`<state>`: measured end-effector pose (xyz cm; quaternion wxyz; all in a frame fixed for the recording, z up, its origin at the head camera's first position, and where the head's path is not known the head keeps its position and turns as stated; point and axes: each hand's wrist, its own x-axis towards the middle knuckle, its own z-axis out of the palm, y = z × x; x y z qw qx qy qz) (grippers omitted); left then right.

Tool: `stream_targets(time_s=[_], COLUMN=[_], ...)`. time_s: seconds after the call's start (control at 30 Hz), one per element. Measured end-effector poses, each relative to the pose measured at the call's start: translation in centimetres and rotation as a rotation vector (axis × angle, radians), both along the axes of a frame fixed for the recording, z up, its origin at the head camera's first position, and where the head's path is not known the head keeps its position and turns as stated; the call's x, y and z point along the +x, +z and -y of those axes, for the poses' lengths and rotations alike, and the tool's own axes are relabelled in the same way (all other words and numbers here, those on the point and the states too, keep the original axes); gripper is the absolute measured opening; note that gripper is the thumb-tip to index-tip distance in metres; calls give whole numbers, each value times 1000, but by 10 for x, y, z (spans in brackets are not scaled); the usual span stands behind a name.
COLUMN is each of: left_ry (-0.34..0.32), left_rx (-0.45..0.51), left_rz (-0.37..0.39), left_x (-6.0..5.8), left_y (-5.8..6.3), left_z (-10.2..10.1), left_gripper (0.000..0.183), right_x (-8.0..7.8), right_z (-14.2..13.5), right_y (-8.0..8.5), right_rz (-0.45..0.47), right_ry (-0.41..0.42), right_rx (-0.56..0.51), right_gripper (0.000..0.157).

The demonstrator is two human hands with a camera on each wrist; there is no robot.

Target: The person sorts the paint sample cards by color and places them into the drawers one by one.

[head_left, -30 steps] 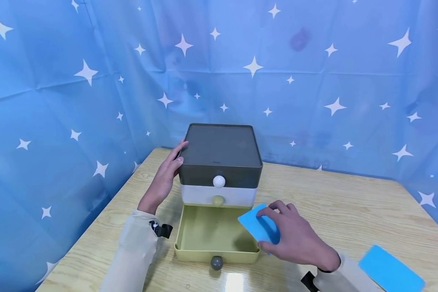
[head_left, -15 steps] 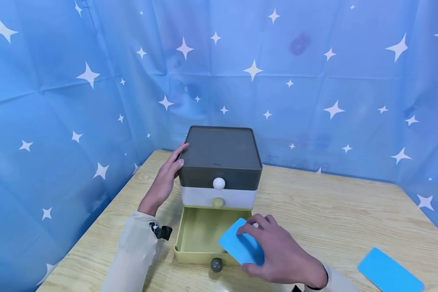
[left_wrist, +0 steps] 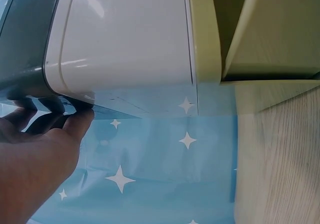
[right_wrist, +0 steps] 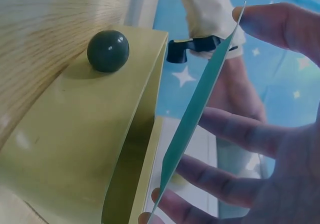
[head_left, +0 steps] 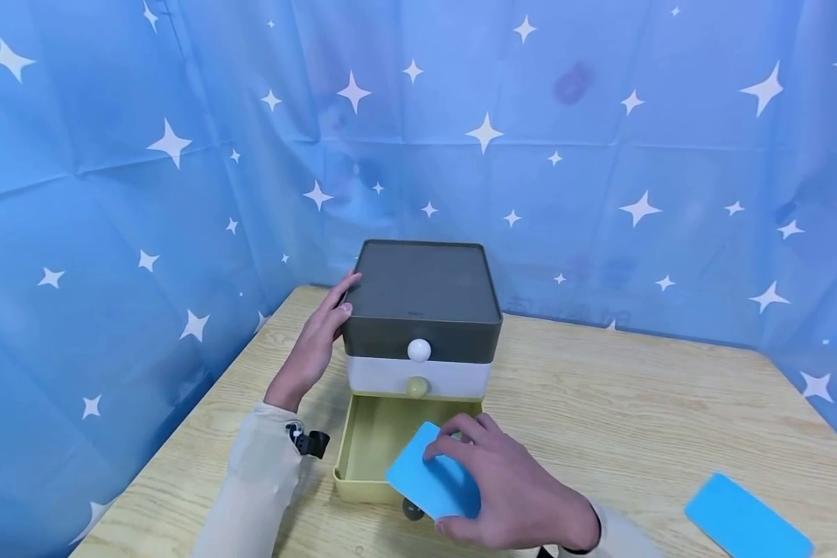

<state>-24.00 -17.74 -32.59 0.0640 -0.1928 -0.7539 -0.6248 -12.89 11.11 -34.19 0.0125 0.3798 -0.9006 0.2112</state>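
Note:
A blue card (head_left: 428, 474), thin and flat, is pinched by its edges in my right hand (head_left: 512, 492). In the head view it overlaps the front right of the pulled-out olive bottom drawer (head_left: 368, 446) and part of its dark grey knob (head_left: 412, 510). The right wrist view has the card (right_wrist: 192, 121) edge-on, tilted above the drawer's rim, thumb at one end and fingertips along the other. My left hand (head_left: 310, 353) rests against the left side of the small drawer cabinet (head_left: 425, 283), fingers extended along its dark upper tier. Its fingertips lie close to that side in the left wrist view.
Another blue card (head_left: 749, 515) lies on the wooden table (head_left: 621, 387) at the right. The cabinet's white tier has an olive knob (head_left: 417, 387), and the dark tier a white knob (head_left: 419, 350). A starry blue curtain (head_left: 565, 155) hangs behind and to the left.
My right hand has carried the blue card leftward and toward me, from the drawer's right side to over its front edge. The left hand and the cabinet stay put.

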Motion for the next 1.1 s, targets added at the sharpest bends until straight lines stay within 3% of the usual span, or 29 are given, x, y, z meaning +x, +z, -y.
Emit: stream_targets(time_s=[0.43,0.73,0.9,1.1], left_ry=[-1,-1,7,4], left_rx=[0,-15,-11,-14], left_rz=[7,-2,-7,-6], left_x=[2,0,0,0], left_y=[-1,0,1,1], left_z=[0,-1,0,0], left_gripper=[51,51,51,51], right_x=[-25,-33,-36,-38], right_z=[15,27,29,28], right_y=[-7,-13,-17,-19], right_rz=[42,-21,-70,-58], right_ry=[-39,-135,-133,-143], right_rx=[66,69,87,67], right_gripper=[46,44,42,36])
